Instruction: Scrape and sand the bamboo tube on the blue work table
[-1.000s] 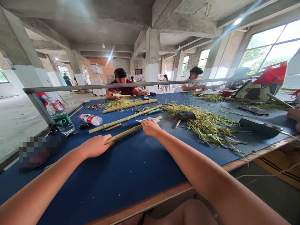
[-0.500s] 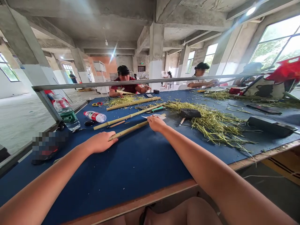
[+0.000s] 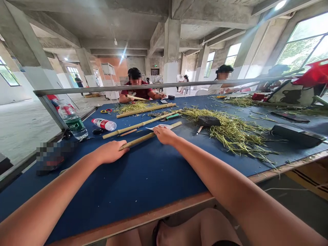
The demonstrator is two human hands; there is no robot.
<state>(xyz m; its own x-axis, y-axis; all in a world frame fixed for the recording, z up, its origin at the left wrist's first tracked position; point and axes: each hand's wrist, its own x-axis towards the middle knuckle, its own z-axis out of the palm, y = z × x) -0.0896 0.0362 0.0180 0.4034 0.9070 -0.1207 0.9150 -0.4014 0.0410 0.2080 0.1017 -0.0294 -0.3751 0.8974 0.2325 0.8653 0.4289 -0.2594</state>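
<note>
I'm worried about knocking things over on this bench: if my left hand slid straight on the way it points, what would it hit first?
The bamboo tube. Your left hand would meet its near end first, which lies right by the hand and may already touch it, though depth is hard to judge here.

This is a craft workshop: a bare concrete hall with pillars [image 3: 171, 51], where a long blue tabletop [image 3: 153, 177] runs ahead of the right hand [image 3: 165, 135], carrying bamboo tubes [image 3: 146, 110] and heaps of plant stalks [image 3: 233, 131], with a seated worker [image 3: 135, 90] beyond that hand.
</note>
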